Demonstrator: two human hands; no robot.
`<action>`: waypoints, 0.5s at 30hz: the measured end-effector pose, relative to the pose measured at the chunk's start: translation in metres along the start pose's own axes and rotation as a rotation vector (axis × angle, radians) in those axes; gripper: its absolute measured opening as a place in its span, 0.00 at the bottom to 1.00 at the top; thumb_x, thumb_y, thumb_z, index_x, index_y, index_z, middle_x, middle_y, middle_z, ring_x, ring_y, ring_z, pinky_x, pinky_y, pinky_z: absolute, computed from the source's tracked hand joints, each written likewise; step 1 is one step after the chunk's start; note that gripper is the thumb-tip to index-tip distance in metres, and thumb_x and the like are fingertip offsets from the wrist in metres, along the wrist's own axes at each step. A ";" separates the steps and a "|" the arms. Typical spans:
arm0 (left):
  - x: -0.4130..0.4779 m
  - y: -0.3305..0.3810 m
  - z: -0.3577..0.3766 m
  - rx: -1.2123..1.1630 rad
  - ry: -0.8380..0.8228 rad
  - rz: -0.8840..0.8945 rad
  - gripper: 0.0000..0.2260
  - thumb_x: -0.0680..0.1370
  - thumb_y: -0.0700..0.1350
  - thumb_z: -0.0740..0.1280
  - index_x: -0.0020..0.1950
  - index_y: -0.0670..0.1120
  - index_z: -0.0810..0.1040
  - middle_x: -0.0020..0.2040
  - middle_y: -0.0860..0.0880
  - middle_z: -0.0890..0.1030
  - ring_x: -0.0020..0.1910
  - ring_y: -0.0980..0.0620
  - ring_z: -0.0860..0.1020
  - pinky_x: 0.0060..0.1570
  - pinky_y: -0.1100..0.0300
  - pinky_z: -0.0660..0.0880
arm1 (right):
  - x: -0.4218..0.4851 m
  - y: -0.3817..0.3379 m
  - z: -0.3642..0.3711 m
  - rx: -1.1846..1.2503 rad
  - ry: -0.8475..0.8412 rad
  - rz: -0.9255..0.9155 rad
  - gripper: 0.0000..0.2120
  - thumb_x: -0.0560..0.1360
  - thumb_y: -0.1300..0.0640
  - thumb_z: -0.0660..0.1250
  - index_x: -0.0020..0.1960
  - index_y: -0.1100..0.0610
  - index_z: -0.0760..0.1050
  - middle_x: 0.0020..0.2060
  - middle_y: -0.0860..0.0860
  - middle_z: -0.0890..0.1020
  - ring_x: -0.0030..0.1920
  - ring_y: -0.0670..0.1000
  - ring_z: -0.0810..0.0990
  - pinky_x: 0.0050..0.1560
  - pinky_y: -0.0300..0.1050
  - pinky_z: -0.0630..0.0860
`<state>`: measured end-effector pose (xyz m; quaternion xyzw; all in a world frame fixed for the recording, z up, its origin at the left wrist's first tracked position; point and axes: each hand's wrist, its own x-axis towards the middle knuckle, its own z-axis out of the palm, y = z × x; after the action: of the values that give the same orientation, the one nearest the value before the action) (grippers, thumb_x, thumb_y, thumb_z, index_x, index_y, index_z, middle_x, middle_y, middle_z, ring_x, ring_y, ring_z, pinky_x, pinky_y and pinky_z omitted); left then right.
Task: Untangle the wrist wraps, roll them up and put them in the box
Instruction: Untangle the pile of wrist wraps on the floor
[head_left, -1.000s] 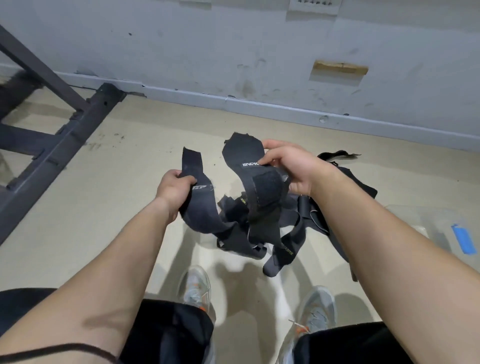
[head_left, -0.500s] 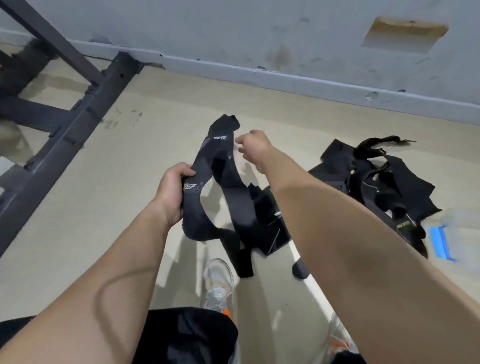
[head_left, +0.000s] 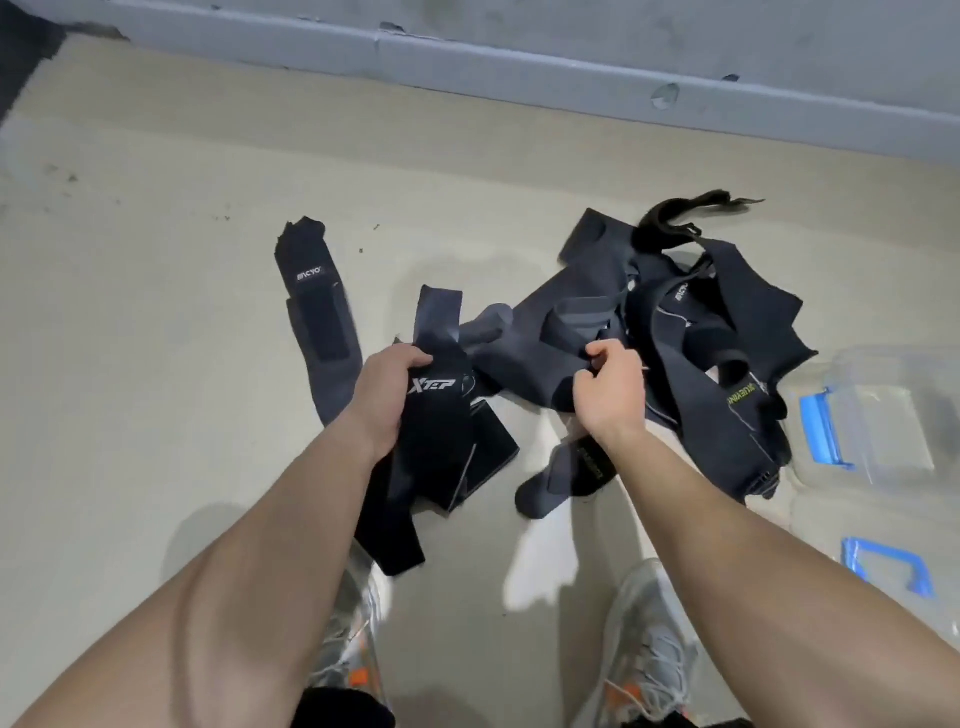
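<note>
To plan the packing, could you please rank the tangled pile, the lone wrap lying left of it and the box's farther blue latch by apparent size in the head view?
1. tangled pile, clearly largest
2. lone wrap
3. farther blue latch, smallest

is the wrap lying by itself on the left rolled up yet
Not rolled: the lone wrap lies stretched out flat on the floor.

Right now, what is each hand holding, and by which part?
The left hand grips the XTEP wrap near its logo. The right hand pinches the edge of a grey strap in the tangled pile.
</note>
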<state>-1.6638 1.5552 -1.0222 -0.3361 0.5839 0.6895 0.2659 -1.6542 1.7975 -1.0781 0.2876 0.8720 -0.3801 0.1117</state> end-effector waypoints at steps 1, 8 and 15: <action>0.006 -0.001 0.010 0.049 -0.009 0.015 0.11 0.76 0.41 0.65 0.54 0.40 0.84 0.49 0.38 0.86 0.48 0.41 0.84 0.57 0.47 0.79 | 0.005 0.003 -0.005 -0.091 0.070 -0.051 0.18 0.77 0.61 0.63 0.67 0.55 0.72 0.63 0.53 0.72 0.57 0.56 0.75 0.56 0.45 0.70; 0.036 -0.007 0.065 0.340 -0.076 0.131 0.10 0.80 0.37 0.68 0.49 0.51 0.85 0.44 0.50 0.88 0.49 0.47 0.85 0.55 0.52 0.81 | 0.029 0.010 -0.005 -0.513 -0.155 -0.185 0.32 0.78 0.44 0.65 0.79 0.48 0.58 0.67 0.55 0.75 0.66 0.62 0.69 0.62 0.57 0.69; 0.050 -0.021 0.086 0.975 -0.206 0.368 0.03 0.72 0.39 0.70 0.42 0.47 0.79 0.73 0.59 0.73 0.65 0.53 0.76 0.69 0.53 0.69 | 0.008 0.014 0.001 -0.345 -0.264 -0.243 0.10 0.75 0.53 0.67 0.54 0.55 0.73 0.49 0.54 0.84 0.53 0.60 0.81 0.52 0.53 0.77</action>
<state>-1.6928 1.6425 -1.0666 0.0041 0.8567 0.4029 0.3220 -1.6523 1.8083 -1.0905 0.1050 0.9301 -0.2704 0.2255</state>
